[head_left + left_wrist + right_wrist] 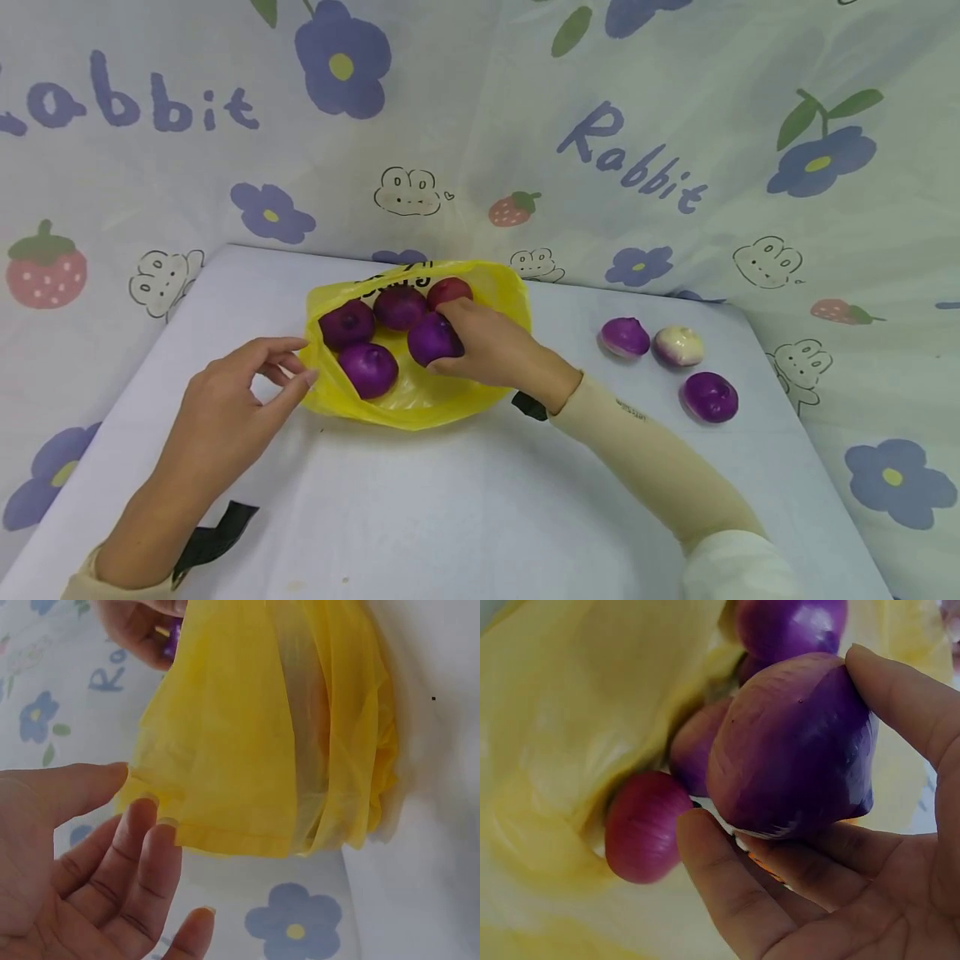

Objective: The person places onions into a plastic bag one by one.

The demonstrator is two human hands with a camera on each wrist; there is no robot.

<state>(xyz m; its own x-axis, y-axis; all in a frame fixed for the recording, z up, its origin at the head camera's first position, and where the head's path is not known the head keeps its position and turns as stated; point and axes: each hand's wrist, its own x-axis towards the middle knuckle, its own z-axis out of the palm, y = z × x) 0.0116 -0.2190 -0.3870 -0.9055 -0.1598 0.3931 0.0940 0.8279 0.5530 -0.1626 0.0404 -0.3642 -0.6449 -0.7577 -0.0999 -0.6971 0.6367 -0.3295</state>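
Four onions sit in a yellow bag, head view, the right hand gripping a purple onion at its mouth; three loose onions lie on the table. Left wrist: fingers of the left hand stand apart at the bag's edge. Right wrist: thumb and fingertips clamp the purple onion.

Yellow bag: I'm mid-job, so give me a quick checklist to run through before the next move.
1. Right grip secure on the held onion: ok; thumb and fingers take it from opposite sides.
2. Mouth of the yellow bag open: ok; its inside shows in the head view.
3. Left grip steadying the bag: cannot tell; fingertips are at its left edge, but a firm pinch is unclear.
4. Full count inside: cannot tell; four other onions show, more could be hidden.
5. Table right of the bag free of onions: not ok; three onions lie there.
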